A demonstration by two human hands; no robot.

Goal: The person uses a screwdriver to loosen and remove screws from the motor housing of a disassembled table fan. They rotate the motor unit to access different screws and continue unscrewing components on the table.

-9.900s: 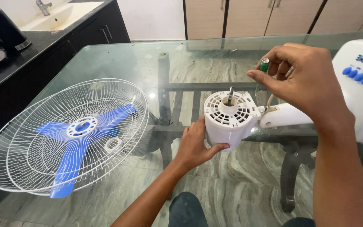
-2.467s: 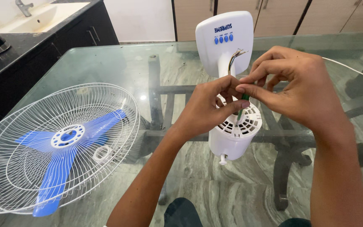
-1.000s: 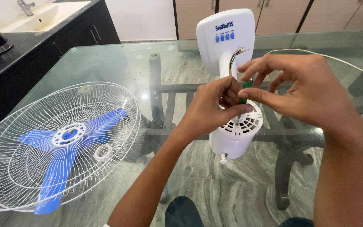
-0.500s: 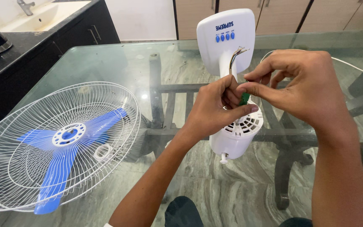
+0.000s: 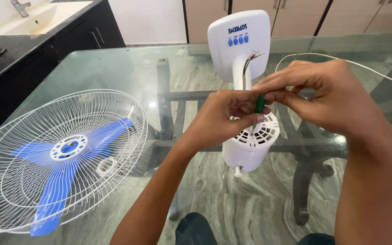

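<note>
Pinched between the right hand's point(image 5: 327, 97) fingertips, a green-handled screwdriver point(image 5: 259, 104) points down into the white fan motor housing point(image 5: 250, 145), where it was half a second ago. Left hand point(image 5: 225, 118) stays wrapped around the housing above the glass table point(image 5: 114, 68); the fan guard with blue blades point(image 5: 62, 156) lies left, a sink counter point(image 5: 32, 27) beyond.

We are looking at a home, in the dining corner of a kitchen. A glass table point(image 5: 114, 68) on dark metal legs is standing over a marble floor point(image 5: 232, 199). A black counter point(image 5: 19, 50) is holding a pale sink point(image 5: 37, 18), and what are probably wooden cabinet doors point(image 5: 296, 16) are lining the wall.
</note>
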